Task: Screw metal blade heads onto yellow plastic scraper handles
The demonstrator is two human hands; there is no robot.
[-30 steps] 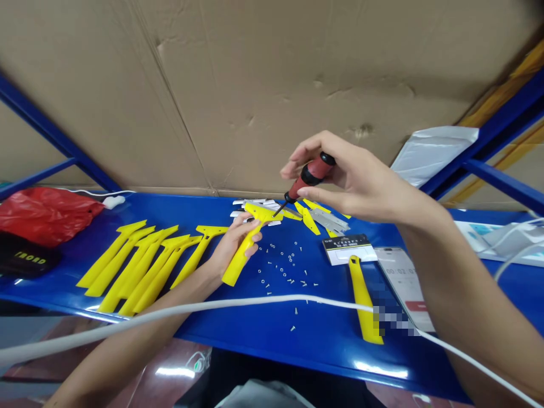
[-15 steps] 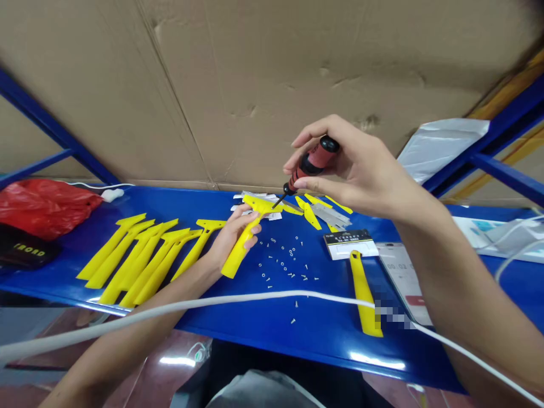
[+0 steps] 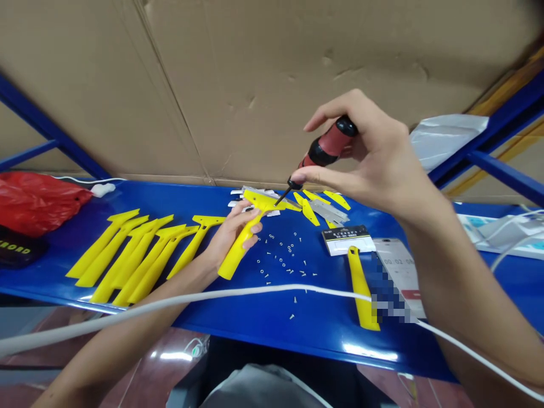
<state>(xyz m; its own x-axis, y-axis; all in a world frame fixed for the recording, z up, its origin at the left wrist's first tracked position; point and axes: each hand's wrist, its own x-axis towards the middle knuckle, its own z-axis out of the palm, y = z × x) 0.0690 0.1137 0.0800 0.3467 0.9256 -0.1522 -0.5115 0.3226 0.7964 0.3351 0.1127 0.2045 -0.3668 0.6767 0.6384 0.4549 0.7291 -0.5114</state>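
Head cam: L hand gripping yellow scraper by handle on blue shelf just left of loose screws, R hand closed on screwdriver w/ tip at scraper head; scraper prob light, stiff plastic, best held mid-handle.

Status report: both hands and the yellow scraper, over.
Left hand grips yellow scraper. Right hand holds red screwdriver, tip on scraper head. Loose screws beside it.
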